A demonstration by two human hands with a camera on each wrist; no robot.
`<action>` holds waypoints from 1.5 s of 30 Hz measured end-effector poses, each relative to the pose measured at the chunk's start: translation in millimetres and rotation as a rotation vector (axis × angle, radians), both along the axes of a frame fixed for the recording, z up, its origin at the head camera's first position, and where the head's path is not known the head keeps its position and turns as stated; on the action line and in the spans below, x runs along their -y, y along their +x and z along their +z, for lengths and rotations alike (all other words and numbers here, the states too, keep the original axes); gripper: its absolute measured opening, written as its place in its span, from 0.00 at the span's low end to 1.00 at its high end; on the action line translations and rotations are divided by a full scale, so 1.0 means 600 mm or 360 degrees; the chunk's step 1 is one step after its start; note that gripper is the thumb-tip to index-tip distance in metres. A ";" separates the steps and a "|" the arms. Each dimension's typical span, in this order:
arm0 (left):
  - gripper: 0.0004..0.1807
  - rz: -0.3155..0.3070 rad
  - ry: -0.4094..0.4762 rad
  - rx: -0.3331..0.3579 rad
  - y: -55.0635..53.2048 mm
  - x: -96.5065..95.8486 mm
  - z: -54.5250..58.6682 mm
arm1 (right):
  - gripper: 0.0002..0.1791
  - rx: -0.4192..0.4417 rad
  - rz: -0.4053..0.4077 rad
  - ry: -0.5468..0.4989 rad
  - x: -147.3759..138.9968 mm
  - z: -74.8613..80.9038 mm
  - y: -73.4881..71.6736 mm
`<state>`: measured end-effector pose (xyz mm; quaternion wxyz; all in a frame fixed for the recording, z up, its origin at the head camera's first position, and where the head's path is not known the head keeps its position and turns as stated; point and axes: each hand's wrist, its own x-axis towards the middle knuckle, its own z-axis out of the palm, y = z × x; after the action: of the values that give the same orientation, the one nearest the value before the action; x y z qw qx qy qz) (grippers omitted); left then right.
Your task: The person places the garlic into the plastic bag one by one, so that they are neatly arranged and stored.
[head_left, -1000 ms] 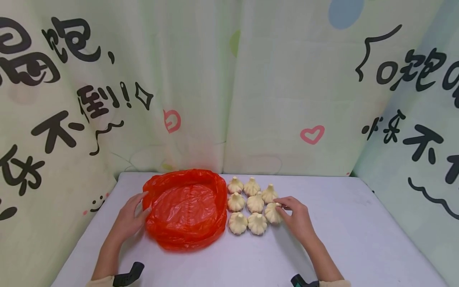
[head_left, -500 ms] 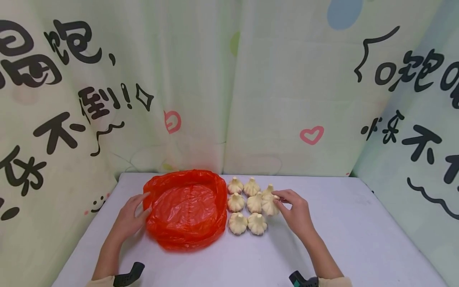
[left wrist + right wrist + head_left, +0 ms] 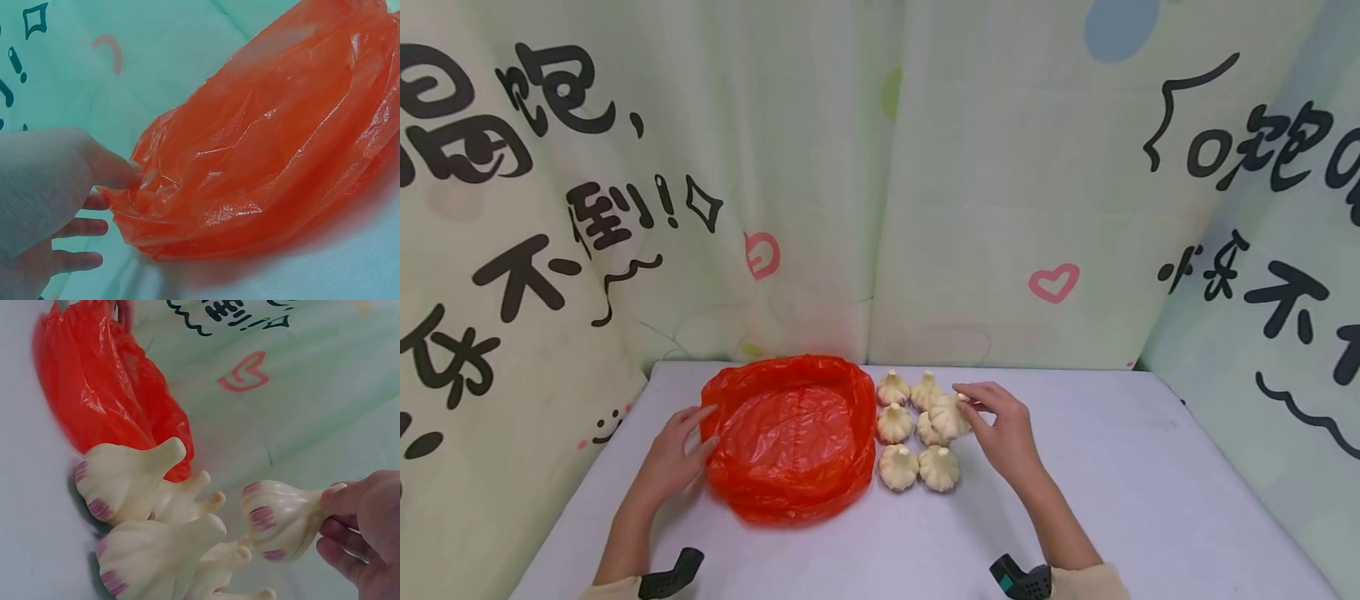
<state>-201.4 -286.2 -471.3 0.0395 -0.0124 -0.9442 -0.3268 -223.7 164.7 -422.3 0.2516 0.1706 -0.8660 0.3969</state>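
My right hand [image 3: 1000, 425] pinches a garlic bulb [image 3: 278, 519] by its stem, raised over the right side of a group of bulbs. In the head view it overlaps a garlic bulb [image 3: 928, 428] behind it. Purple streaks mark the held bulb's base. My left hand [image 3: 672, 457] holds the left edge of a red plastic bag [image 3: 250, 156] between thumb and index finger, the other fingers spread below. The bag lies with its mouth spread wide, and its crinkled rim [image 3: 790, 508] is rolled outward.
Several more bulbs stand stem-up just right of the bag, including a front garlic bulb [image 3: 938, 468] and a back garlic bulb [image 3: 892, 388]. They rest on a white table [image 3: 1120, 483]. A printed curtain [image 3: 955, 183] rises behind the table's back edge.
My right hand has lifted the garlic bulb from the right of the group and carried it left and back, toward the bag. The left hand and bag have stayed put.
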 end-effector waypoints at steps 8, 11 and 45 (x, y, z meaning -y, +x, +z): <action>0.31 0.0015 0.0013 0.0024 0.001 0.000 -0.002 | 0.16 0.0044 0.0047 -0.0048 0.025 0.004 -0.003; 0.31 0.0016 0.0016 0.0018 0.000 0.000 -0.001 | 0.16 0.0058 0.0070 -0.0065 0.034 0.007 -0.007; 0.31 0.0044 0.0037 -0.0012 -0.003 -0.001 0.004 | 0.14 0.0193 0.0305 -0.0164 0.134 0.014 -0.030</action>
<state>-203.1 -285.5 -469.1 0.0476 -0.0001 -0.9402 -0.3372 -241.9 84.3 -414.1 0.1682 0.2150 -0.8379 0.4727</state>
